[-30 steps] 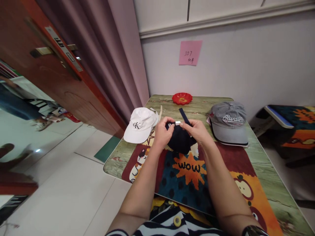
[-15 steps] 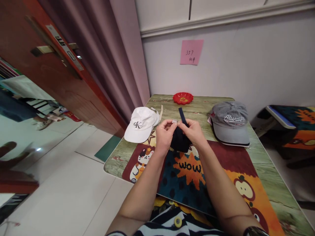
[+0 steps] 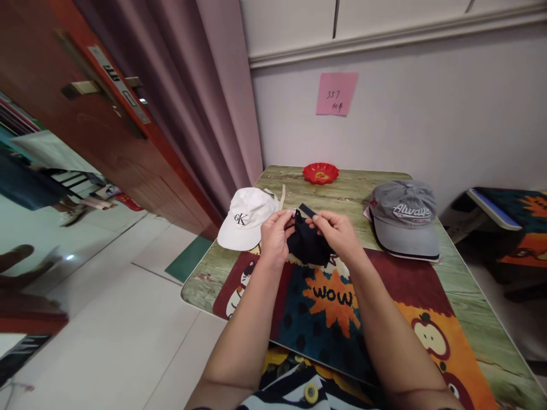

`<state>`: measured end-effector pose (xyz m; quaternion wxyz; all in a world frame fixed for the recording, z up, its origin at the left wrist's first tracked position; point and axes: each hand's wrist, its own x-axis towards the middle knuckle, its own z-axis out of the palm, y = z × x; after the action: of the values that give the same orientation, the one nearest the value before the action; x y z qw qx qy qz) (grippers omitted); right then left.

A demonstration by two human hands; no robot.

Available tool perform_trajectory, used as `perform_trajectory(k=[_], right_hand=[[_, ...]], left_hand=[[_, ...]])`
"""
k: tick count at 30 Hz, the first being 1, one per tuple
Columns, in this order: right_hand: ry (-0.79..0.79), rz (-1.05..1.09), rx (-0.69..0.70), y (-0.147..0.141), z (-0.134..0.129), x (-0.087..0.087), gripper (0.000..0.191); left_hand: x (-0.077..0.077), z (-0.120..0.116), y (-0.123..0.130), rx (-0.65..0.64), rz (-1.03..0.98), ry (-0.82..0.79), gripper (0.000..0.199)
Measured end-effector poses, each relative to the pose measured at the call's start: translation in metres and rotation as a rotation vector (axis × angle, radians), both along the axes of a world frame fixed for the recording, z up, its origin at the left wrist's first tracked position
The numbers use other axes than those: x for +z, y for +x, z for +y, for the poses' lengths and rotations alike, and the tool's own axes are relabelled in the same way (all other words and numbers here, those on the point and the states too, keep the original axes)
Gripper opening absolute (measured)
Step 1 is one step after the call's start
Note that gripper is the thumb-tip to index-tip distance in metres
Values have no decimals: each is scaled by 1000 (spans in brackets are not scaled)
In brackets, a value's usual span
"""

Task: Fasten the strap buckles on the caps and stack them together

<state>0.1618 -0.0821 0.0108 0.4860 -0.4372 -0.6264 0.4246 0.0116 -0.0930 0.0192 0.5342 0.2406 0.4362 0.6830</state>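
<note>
Over a table (image 3: 205,283), the left hand (image 3: 276,234) pinches a black cap (image 3: 308,245) and the right hand (image 3: 337,230) pinches its strap (image 3: 306,210), between a white cap (image 3: 245,219) and a gray cap (image 3: 404,216).

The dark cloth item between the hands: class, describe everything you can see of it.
The dark cloth item looks black, soft and crumpled, with a flat, dark strap whose end points up and leftward. The left hand pinches its upper left edge; the right hand grips the strap. It is over the patterned mat; whether it touches is unclear.
</note>
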Motion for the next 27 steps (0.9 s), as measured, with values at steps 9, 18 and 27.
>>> perform_trajectory(k=[9,18,27], right_hand=[[39,-41,-76,-3,-3,0,31],[0,-103,-110,1,-2,2,30],[-23,-139,-26,6,1,-3,32]], left_hand=[[4,-6,0,12,-12,4,32],[-5,-5,5,11,36,32,28],[-5,-7,8,-22,36,18,31]])
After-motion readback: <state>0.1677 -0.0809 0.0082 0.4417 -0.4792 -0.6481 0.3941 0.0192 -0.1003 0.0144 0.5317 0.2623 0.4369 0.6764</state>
